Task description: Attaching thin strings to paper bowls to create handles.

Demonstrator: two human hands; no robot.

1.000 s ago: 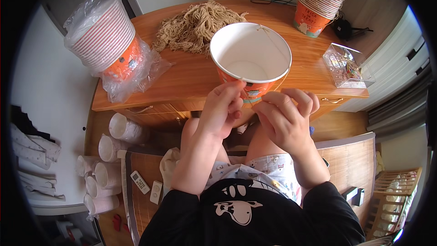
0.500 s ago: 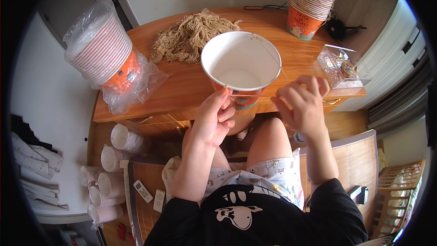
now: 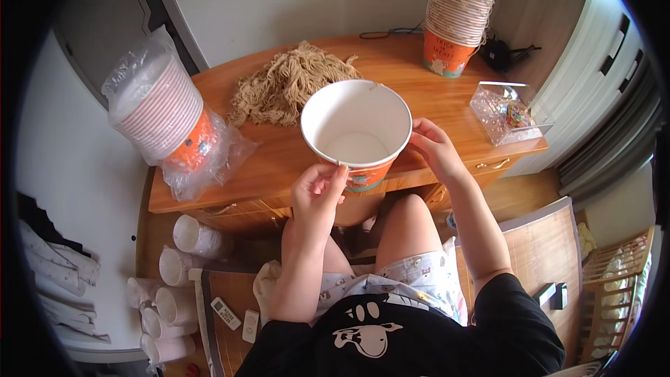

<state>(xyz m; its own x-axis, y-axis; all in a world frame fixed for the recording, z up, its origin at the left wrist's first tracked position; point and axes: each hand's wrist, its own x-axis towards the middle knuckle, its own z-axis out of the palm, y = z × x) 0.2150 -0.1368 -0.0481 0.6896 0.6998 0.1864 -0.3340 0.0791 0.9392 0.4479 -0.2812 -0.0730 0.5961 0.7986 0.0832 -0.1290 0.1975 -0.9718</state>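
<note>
A paper bucket (image 3: 357, 126), white inside and orange outside, is tilted toward me at the table's front edge. Bits of thin string show at its far rim and at its near rim. My left hand (image 3: 317, 195) pinches the near rim, thumb beside the string there. On the bucket's right side my right hand (image 3: 436, 150) has its fingers closed against the wall just below the rim; some fingertips are hidden. Behind the bucket lies a heap of tan string (image 3: 289, 84).
Wrapped buckets (image 3: 164, 108) lean on the wooden table's (image 3: 279, 167) left. A bucket stack (image 3: 457, 21) stands at the back right, near a clear box (image 3: 513, 112) of small items. More cups (image 3: 174, 304) lie on the floor at left, near a remote control (image 3: 225, 313).
My right hand has come down and left from the air beside the bucket to its right side. The string stretched between that hand and the rim no longer shows. The whole view has shifted slightly.
</note>
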